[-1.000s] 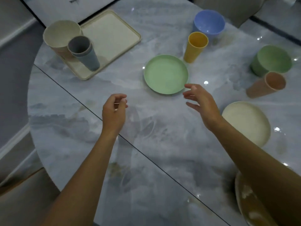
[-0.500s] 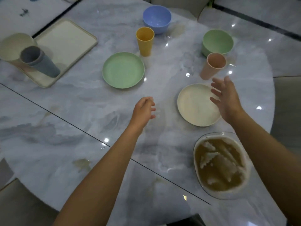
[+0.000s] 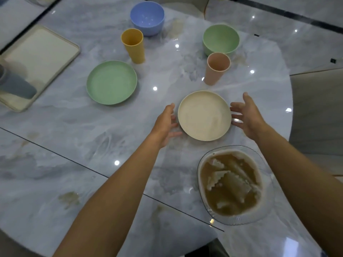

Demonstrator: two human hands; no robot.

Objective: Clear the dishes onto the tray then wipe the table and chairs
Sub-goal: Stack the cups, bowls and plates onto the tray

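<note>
A single head-worn wide-angle camera looked forward and steeply down from close above the marble surface point(image 3: 78, 130), both forearms reaching away from its lower edge.

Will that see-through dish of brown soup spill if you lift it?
Probably, if tipped: the brown liquid fills the shallow clear dish nearly to its edge. It likely feels heavy, and if glass, slippery and breakable.

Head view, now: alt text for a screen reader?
The left hand and right hand, both open, flank a cream plate on a table. Beyond stand a green plate, yellow cup, pink cup, blue bowl and green bowl; a tray sits far left, a glass dish of brown liquid near right.
</note>
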